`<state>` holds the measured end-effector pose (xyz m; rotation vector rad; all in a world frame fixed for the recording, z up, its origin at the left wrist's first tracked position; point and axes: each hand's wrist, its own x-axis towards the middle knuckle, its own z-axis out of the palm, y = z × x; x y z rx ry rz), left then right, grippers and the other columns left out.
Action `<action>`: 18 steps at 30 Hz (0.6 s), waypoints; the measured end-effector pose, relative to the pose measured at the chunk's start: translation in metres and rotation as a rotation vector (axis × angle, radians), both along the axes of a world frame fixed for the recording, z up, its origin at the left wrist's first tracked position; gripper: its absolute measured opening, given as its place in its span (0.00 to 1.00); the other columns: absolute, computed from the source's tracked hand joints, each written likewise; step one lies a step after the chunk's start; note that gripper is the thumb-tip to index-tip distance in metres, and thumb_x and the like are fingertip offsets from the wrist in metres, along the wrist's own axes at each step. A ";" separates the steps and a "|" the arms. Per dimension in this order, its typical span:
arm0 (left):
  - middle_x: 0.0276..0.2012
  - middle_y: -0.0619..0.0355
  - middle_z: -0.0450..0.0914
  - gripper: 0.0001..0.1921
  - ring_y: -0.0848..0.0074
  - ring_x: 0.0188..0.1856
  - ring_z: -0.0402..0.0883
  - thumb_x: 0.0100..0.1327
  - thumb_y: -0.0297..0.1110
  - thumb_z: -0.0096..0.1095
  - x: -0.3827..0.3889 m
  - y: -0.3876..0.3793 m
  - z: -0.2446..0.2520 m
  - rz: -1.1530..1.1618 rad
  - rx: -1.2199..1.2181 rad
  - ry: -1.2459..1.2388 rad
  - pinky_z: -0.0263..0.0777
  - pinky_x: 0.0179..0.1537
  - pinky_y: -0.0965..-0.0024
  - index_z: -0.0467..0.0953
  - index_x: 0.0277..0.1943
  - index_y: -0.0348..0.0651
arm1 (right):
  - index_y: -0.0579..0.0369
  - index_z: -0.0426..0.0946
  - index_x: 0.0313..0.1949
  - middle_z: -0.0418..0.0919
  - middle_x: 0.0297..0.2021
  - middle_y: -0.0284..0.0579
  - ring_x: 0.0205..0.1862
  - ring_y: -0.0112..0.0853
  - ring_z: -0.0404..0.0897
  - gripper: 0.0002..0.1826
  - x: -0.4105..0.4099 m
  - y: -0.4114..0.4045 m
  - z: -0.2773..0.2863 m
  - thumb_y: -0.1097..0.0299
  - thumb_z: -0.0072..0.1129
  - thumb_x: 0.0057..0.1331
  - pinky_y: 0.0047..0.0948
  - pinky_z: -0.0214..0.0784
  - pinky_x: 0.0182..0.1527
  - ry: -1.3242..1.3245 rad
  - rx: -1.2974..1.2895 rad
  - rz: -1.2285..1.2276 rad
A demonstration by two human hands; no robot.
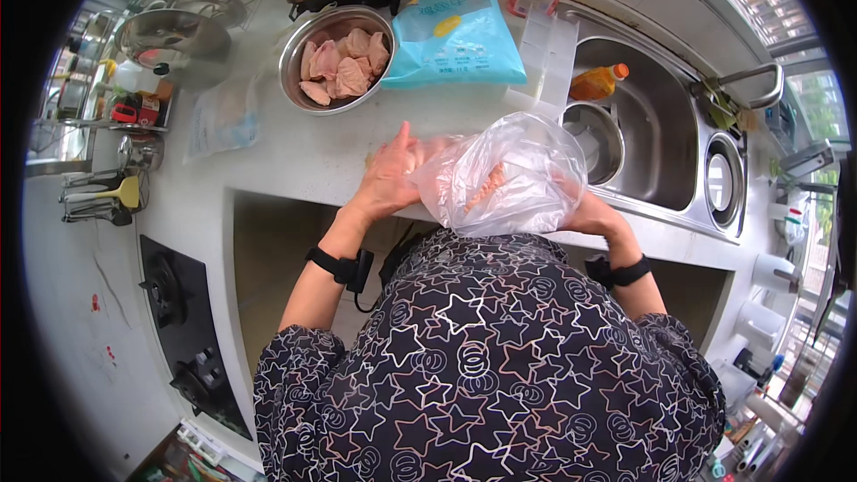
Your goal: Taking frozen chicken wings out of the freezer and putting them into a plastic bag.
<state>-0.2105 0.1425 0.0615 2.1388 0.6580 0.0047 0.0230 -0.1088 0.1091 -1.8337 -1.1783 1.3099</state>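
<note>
A clear plastic bag (529,167) is between my two hands, just above the counter's front edge. Something orange-pink (487,186) shows through its film. My left hand (392,177) is at the bag's left edge, thumb raised and apart; its other fingers are blurred and partly behind the film, so their grip is unclear. On the other side, my right hand (579,204) holds the bag, with its fingers mostly covered by plastic. Beyond them, a steel bowl (289,90) contains several raw chicken pieces (345,63). A blue printed food bag (455,47) lies beside that bowl.
Right of my hands is a steel sink (659,127) holding a metal pot (612,171) and an orange-capped bottle (594,82). Translucent containers (552,47) stand by its rim. A clear packet (224,117) and lidded pans (177,37) are at left, a gas hob (187,308) nearer.
</note>
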 end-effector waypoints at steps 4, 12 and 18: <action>0.59 0.42 0.63 0.55 0.55 0.60 0.63 0.42 0.47 0.73 -0.013 0.008 -0.014 -0.107 0.168 -0.177 0.56 0.61 0.60 0.45 0.67 0.36 | 0.58 0.61 0.60 0.69 0.53 0.51 0.55 0.39 0.68 0.40 -0.012 -0.002 -0.078 0.64 0.69 0.49 0.36 0.58 0.59 -0.128 0.239 0.068; 0.58 0.41 0.62 0.47 0.54 0.60 0.63 0.44 0.43 0.70 -0.030 0.001 -0.011 0.037 0.096 -0.095 0.58 0.61 0.63 0.52 0.65 0.35 | 0.61 0.68 0.51 0.73 0.45 0.45 0.45 0.30 0.74 0.19 -0.022 0.054 -0.083 0.71 0.55 0.60 0.30 0.69 0.46 0.063 0.458 -0.311; 0.59 0.42 0.62 0.45 0.53 0.61 0.61 0.46 0.39 0.67 -0.028 -0.002 -0.005 -0.006 0.221 -0.004 0.59 0.60 0.62 0.52 0.65 0.35 | 0.61 0.73 0.45 0.77 0.39 0.52 0.44 0.35 0.75 0.16 -0.017 0.051 -0.073 0.67 0.57 0.59 0.30 0.67 0.47 -0.118 0.204 -0.207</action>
